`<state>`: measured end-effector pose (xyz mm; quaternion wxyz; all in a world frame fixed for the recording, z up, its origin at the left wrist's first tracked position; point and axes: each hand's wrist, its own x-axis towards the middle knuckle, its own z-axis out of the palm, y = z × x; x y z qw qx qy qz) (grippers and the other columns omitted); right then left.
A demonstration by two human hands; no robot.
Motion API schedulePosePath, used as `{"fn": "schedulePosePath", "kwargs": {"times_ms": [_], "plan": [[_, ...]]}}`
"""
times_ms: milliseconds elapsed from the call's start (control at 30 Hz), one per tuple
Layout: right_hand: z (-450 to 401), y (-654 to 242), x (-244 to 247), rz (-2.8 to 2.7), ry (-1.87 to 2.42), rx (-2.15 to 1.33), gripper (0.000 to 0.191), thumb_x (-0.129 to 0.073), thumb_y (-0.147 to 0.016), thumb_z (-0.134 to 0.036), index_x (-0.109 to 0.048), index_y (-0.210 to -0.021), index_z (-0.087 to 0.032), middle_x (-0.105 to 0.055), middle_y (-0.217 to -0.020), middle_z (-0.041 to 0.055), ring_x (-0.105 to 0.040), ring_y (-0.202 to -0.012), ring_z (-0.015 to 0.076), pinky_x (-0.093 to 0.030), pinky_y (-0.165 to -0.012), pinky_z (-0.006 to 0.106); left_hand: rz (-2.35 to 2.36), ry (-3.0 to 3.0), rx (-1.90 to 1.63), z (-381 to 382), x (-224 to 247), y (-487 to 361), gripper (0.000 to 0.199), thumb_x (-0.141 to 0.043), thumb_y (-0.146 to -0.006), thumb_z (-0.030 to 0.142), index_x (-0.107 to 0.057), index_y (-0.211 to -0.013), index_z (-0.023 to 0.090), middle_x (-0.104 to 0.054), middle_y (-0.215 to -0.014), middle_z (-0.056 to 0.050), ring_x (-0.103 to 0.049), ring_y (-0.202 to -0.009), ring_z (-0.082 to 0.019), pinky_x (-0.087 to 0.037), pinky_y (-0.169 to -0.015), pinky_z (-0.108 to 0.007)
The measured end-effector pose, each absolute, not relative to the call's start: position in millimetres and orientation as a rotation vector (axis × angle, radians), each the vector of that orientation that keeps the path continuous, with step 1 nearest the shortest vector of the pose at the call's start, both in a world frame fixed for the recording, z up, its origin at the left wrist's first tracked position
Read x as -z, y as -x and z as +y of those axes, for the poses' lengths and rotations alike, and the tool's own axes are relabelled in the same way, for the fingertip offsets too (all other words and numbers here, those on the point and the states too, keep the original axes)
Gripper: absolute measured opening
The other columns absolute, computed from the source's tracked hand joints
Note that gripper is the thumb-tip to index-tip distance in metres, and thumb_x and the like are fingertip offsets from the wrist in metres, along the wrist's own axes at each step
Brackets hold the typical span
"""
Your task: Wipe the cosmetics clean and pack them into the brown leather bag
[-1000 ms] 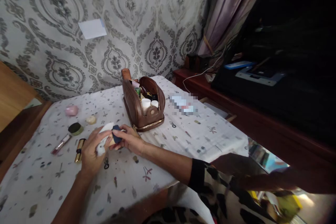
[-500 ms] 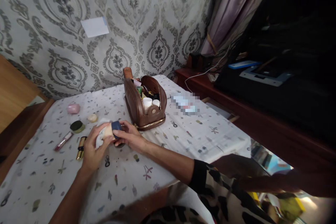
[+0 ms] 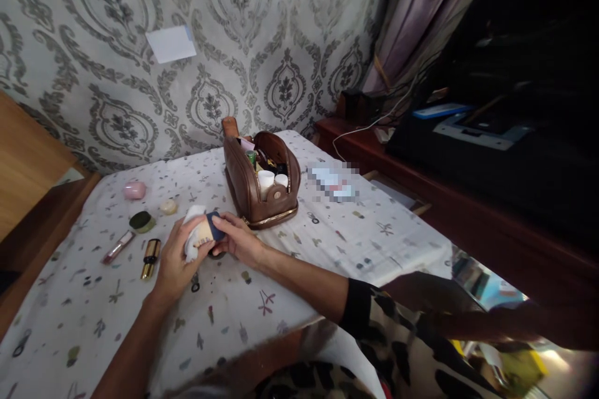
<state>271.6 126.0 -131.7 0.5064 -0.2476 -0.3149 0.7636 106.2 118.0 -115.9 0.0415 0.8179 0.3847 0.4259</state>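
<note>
Over the table, both hands hold a small beige container with a dark blue cap [image 3: 204, 234]. My left hand [image 3: 176, 257] is closed round its beige body, with a crumpled white tissue [image 3: 191, 248] pressed between palm and container. At the cap end, my right hand [image 3: 242, 242] is closed, thumb and fingers on the blue cap. A dark round object shows partly under the right fingers; I cannot make out what it is. Just beyond the right hand stands an open brown toiletry bag [image 3: 243, 193], filled with white-lidded jars [image 3: 266, 179] and other small items.
Left of the hands lie a pink rounded container [image 3: 134, 190], a cream-coloured small jar [image 3: 168, 206], a green jar with dark lid [image 3: 142, 221], a lip gloss tube [image 3: 118, 247] and a gold-and-black tube [image 3: 150, 258]. A blurred-out flat item [image 3: 333, 182] lies right of the bag.
The container has turned slightly in the hands, so printing on its beige side now shows. The view has shifted a little; the bag and other items lie as before.
</note>
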Motion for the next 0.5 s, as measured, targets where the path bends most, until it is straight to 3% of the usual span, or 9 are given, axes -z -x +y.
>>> {"fn": "schedulePosePath", "kwargs": {"times_ms": [167, 367, 500], "plan": [[121.6, -271.0, 125.6, -0.837, 0.538, -1.815, 0.066, -0.089, -0.055, -0.052, -0.052, -0.100, -0.020, -0.067, -0.079, -0.0033, -0.070, -0.061, 0.0120, -0.055, -0.052, 0.018, 1.192, -2.347, -1.417, 120.8, 115.8, -103.5, 0.032, -0.063, -0.089, 0.030, -0.063, -0.120, 0.022, -0.069, -0.113, -0.005, -0.065, -0.105, -0.022, -0.052, -0.092, -0.034], [122.0, -268.4, 128.6, -0.843, 0.609, -1.734, 0.067, -0.089, -0.052, -0.053, -0.050, -0.095, -0.020, -0.060, -0.093, -0.0029, -0.069, -0.059, 0.0116, -0.055, -0.051, 0.020, 1.155, -2.354, -1.492, 119.0, 116.6, -105.3, 0.018, -0.061, -0.090, 0.026, -0.070, -0.106, 0.022, -0.073, -0.105, -0.004, -0.068, -0.098, -0.019, -0.053, -0.088, -0.031], [120.3, -268.4, 127.2, -0.912, 0.663, -1.624, 0.068, -0.088, -0.052, -0.056, -0.051, -0.098, -0.021, -0.058, -0.098, -0.0022, -0.066, -0.064, 0.0098, -0.056, -0.058, 0.023, 1.277, -2.239, -1.491, 115.0, 114.4, -109.2, 0.029, -0.060, -0.091, 0.032, -0.067, -0.118, 0.022, -0.070, -0.119, -0.007, -0.064, -0.113, -0.022, -0.050, -0.100, -0.036]]}}
